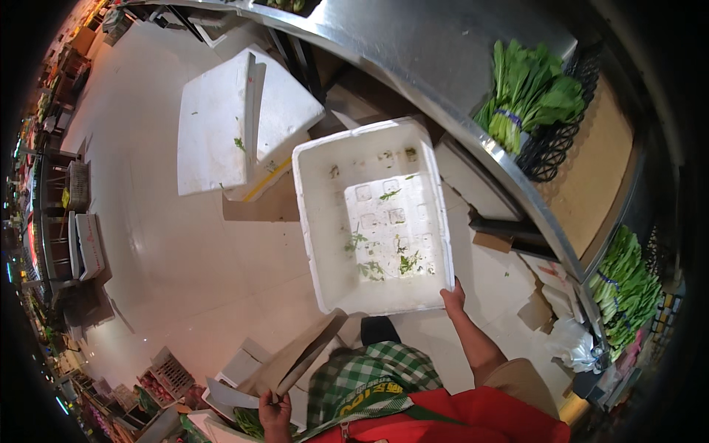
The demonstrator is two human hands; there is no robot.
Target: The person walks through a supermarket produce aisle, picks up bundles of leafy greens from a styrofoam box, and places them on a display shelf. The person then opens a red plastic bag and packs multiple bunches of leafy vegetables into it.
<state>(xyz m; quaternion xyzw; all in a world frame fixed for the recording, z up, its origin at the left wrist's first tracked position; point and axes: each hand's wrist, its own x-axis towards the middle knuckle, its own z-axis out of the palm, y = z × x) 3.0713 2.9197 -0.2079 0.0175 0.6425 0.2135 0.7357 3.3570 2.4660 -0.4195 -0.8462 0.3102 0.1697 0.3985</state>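
Observation:
My right hand (453,297) grips the near right corner of a white foam box (311,244). The box is lidless, tilted so its inside faces me, with leaf scraps (405,263) and dirt stains on its bottom. Down at the lower left, my left hand (275,412) has its fingers curled at the lower edge of a brown sheet (295,362), which looks like cardboard or thick paper. The sheet slants up toward the box's near side. Beneath that hand, green leafy vegetables (249,422) show in another white box (210,427).
Stacked white foam pieces (214,129) stand on the floor beyond, at the left. A metal-edged counter (443,63) curves along the right with bundled greens (517,100) and more greens (624,288). Crates (171,375) and a clear plastic bag (578,347) lie nearer me.

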